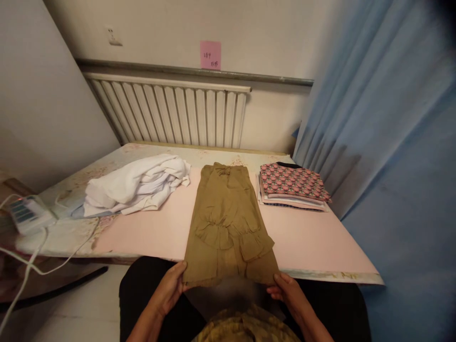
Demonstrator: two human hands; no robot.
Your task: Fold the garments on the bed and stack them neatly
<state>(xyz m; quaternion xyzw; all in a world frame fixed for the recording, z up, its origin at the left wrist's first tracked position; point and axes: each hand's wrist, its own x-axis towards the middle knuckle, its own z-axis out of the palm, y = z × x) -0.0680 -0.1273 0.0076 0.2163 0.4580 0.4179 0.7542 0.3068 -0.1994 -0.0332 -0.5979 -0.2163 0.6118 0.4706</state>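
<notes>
An olive-brown garment point(228, 213) lies lengthwise in front of me, its sides tucked in to a long shape. Two gathered, ruffled cuffs rest on its front, and a small knot or bow shows at the far end. Whether it is a dress or a long blouse I cannot tell. My left hand point(173, 285) pinches the near left corner of the hem between thumb and fingers. At the near right corner, my right hand point(285, 289) grips the hem the same way. The hem reaches past the table's front edge, over my lap.
A rumpled white cloth heap point(138, 183) lies left on the pink-covered table point(142, 232). Folded clothes point(294, 185), a pink-patterned one on top, are stacked right. A power strip point(32, 213) with white cables sits far left. A radiator point(171, 111) stands behind; a blue curtain point(399, 190) hangs right.
</notes>
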